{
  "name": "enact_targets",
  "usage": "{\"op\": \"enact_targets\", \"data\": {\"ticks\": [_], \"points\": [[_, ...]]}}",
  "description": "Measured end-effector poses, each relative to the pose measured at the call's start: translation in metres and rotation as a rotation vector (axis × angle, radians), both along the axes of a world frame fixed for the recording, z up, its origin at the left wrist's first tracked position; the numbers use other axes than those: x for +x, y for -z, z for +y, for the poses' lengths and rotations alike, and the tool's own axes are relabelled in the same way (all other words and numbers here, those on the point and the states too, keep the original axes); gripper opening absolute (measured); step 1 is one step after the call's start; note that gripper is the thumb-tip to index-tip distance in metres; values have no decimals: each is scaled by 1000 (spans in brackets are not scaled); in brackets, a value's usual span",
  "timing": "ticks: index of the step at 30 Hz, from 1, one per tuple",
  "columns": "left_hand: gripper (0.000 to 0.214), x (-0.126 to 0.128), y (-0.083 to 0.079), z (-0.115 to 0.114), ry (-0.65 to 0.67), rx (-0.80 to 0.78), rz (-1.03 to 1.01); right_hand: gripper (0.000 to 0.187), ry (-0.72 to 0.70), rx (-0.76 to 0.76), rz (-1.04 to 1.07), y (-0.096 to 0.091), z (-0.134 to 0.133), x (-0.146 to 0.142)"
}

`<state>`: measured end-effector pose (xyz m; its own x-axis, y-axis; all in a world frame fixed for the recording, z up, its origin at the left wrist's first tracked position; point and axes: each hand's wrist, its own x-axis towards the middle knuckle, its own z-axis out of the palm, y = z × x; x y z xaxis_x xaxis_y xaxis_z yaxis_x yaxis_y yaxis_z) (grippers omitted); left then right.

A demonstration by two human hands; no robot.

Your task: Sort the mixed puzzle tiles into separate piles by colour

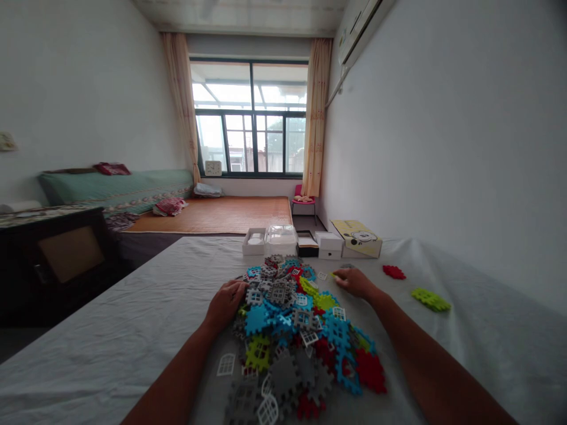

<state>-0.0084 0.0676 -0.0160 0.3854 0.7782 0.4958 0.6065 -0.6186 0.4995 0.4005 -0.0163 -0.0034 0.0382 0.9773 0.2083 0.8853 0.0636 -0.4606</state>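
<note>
A big heap of plastic interlocking building pieces [283, 372] in grey, blue, red and yellow-green lies before me, with white window-shaped pieces [226, 364] among them. At the heap's left edge, my left hand [228, 300] is closed, its fingers bent against the pieces; whatever the fingertips hold is hidden. My right hand [353, 282] is to the right of the heap's far end, pinching a small yellow-green piece [333, 274]. A grey piece [348, 267] lies just behind this hand. Further right are a red piece [394, 272] and a yellow-green stack [430, 299].
Along the table's far edge stand a white box [254, 242], a clear plastic container [282, 239], a dark open box [307, 243], another white box [328, 245] and a yellow printed box [357, 238]. A grey cloth [146, 313] covers the table. Beyond is a bed [221, 213].
</note>
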Motion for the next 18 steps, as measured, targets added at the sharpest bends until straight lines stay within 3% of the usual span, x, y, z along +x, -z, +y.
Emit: {"op": "enact_targets", "data": {"ticks": [4, 8, 14, 18], "points": [[43, 1, -2, -1, 1, -2, -3, 32, 179, 60, -34, 1, 2, 7], [44, 0, -2, -1, 6, -1, 2, 32, 372, 93, -49, -3, -15, 43], [47, 1, -2, 0, 3, 10, 22, 36, 758, 100, -65, -13, -91, 135], [46, 2, -3, 1, -1, 10, 23, 26, 860, 56, -76, -5, -139, 165]]}}
